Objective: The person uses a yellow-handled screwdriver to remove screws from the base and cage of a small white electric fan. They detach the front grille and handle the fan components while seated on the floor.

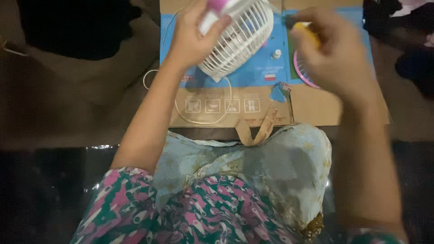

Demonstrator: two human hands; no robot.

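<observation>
My left hand [192,38] grips a small white fan with a round wire cage [242,38] and a pink part at its top, holding it tilted above a flattened cardboard box [226,106]. A thin white cord [205,119] runs from the fan and loops over the cardboard. My right hand [332,54] is closed around a yellow-handled tool [305,34], just right of the fan cage; the tool's tip is hidden and blurred. A pink round grille [302,72] lies on the cardboard under my right hand.
A small white knob-like part [276,54] and a torn blue scrap [278,93] lie on the cardboard. Strips of brown tape [262,129] hang off its near edge. My lap, in patterned cloth [212,208], fills the foreground. Dark bundles [402,27] sit at the right.
</observation>
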